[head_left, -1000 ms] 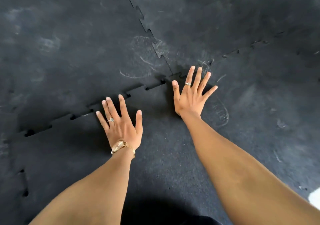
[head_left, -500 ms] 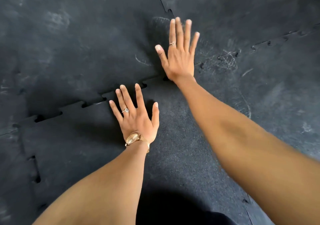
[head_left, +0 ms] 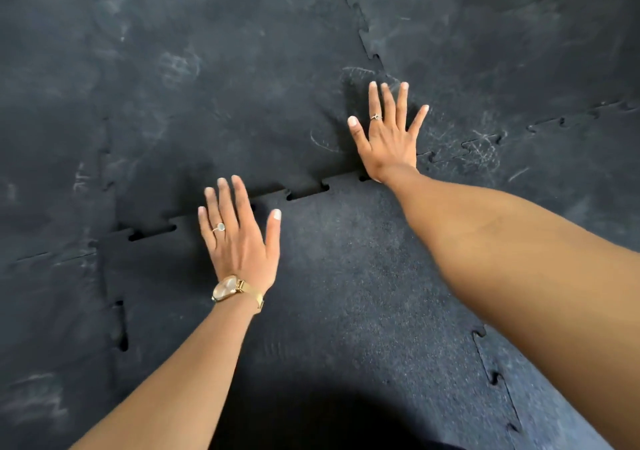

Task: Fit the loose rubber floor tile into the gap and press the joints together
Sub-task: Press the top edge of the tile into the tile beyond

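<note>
Loose rubber tile (head_left: 346,276): lay on the floor in the gap, speckled grey, under and between both forearms. Its far toothed joint (head_left: 308,191) was still partly unseated, with dark slots showing between the teeth; the left-edge joint (head_left: 119,325) likewise showed open slots.

Left hand (head_left: 239,238): flat, palm down, fingers spread, at the tile's far edge with fingertips reaching the joint. Position little changed from half a second earlier. Ring on one finger; gold watch (head_left: 230,288) at the wrist, dial too blurred to read.

Right hand (head_left: 388,138): flat, palm down, fingers now fanned wider than half a second before, when they lay close together. It rested past the tile's far right corner, on the neighbouring tile (head_left: 207,86), heel of the palm at the joint. One ring.

Hidden: the corner under the right palm; the tile's near edge, lost in dark shadow at the bottom.

Writing: none legible; only pale scuff marks (head_left: 481,148) on surrounding tiles.
</note>
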`<state>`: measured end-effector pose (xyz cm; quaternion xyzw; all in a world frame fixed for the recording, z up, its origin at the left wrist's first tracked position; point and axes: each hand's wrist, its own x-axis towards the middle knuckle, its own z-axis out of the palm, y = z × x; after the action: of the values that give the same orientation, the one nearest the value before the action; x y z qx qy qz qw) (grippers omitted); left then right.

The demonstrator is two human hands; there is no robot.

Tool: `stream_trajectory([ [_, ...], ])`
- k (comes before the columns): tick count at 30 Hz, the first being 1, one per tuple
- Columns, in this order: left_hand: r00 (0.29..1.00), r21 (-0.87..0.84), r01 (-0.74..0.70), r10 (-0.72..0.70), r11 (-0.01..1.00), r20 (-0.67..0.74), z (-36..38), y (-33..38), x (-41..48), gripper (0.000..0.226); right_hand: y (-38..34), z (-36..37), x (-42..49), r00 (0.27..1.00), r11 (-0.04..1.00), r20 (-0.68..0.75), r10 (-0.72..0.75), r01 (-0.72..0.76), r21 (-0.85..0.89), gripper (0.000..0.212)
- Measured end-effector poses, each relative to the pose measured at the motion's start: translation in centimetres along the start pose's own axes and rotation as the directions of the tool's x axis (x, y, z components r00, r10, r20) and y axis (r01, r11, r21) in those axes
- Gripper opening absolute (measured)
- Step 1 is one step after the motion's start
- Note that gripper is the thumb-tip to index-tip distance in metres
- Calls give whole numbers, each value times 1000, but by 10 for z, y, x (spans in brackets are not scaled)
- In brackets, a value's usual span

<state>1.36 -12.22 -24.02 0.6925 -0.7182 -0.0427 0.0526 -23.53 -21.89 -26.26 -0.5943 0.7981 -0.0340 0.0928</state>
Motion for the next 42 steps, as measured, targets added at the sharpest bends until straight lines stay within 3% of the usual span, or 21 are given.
stream_trajectory([
  [6, 992, 89, -10, -2, 996, 126, 12, -7, 6, 79, 1, 0, -5, 997, 993, -72, 4, 5, 122, 76],
  [9, 992, 74, 1, -10, 997, 123, 14, -9, 5, 80, -18, -19, -10, 957, 964, -287, 28, 51, 263, 87],
  [11, 992, 63, 3, -11, 998, 127, 13, -8, 8, 80, -51, -48, -13, 866, 932, -495, 76, 115, 345, 87],
  [13, 992, 54, -1, -6, 999, 125, 13, -10, 6, 79, -82, -55, -17, 812, 940, -579, 69, 142, 311, 84],
  [14, 993, 56, -3, -4, 998, 120, 14, -10, 6, 79, -92, -46, -22, 838, 961, -545, 32, 125, 248, 84],
  [16, 993, 73, -8, 0, 997, 119, 14, -12, 8, 79, -99, -14, -38, 951, 996, -308, -15, 40, 76, 87],
  [19, 992, 92, -7, -4, 996, 125, 18, -9, 9, 80, -86, 25, -31, 993, 999, -112, 43, -44, -4, 83],
  [27, 986, 113, -15, -4, 994, 167, 10, -9, 8, 82, -88, 17, -27, 998, 998, -25, 50, -50, 25, 81],
  [31, 985, 81, -159, 152, 984, 85, -7, -38, 4, 83, -87, 17, -25, 997, 997, -8, 71, -71, -3, 75],
  [33, 997, 95, -70, 68, 993, 25, -17, -69, -1, 82, -88, 18, -24, 997, 997, -2, 73, -73, -11, 73],
  [35, 998, 99, 9, -15, 995, 66, -18, -89, -4, 81, -89, 19, -24, 996, 996, 6, 86, -86, -22, 72],
  [38, 990, 160, -7, -17, 987, 143, -7, -94, -8, 80, -88, 20, -25, 996, 997, 9, 83, -83, -6, 71],
  [42, 991, 135, -8, -10, 991, 131, -3, -97, -6, 79, -89, 17, -25, 998, 998, -7, 61, -61, 29, 73],
])
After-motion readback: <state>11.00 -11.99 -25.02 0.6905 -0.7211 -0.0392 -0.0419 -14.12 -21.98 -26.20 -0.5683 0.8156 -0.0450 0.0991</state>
